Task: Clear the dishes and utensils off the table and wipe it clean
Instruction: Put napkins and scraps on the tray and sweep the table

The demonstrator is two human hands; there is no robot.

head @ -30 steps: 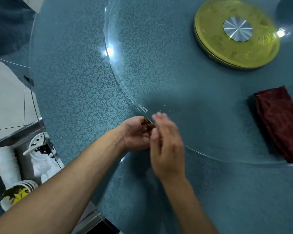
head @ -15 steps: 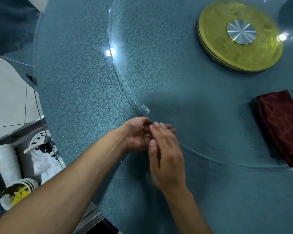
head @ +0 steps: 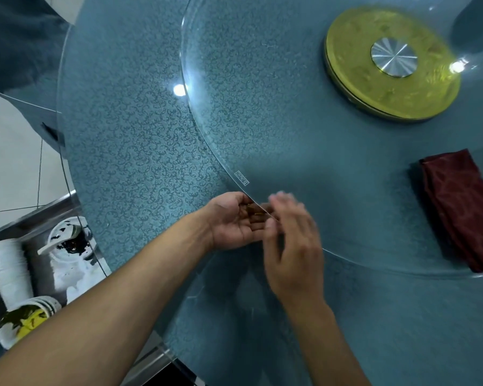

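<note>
My left hand (head: 234,222) lies cupped, palm up, at the glass turntable (head: 276,112) rim, holding small brown scraps (head: 253,211). My right hand (head: 292,240) hovers blurred, fingers straight, empty. The teal patterned counter (head: 129,151) carries a folded maroon cloth (head: 463,207) at 3 o'clock. Since before, my left palm has opened

Tabletop (head: 140,151) covered in teal cloth printed with darker scrollwork, clear glass turntable (head: 262,79) laid over it, yellow-gold hub (head: 354,79) capped in brushed silver, dark red cloth (head: 463,207) faintly diamond-patterned, white bowls (head: 7,271) stacked at left — one plate (head: 23,321) smeared yellow and dark green.
</note>
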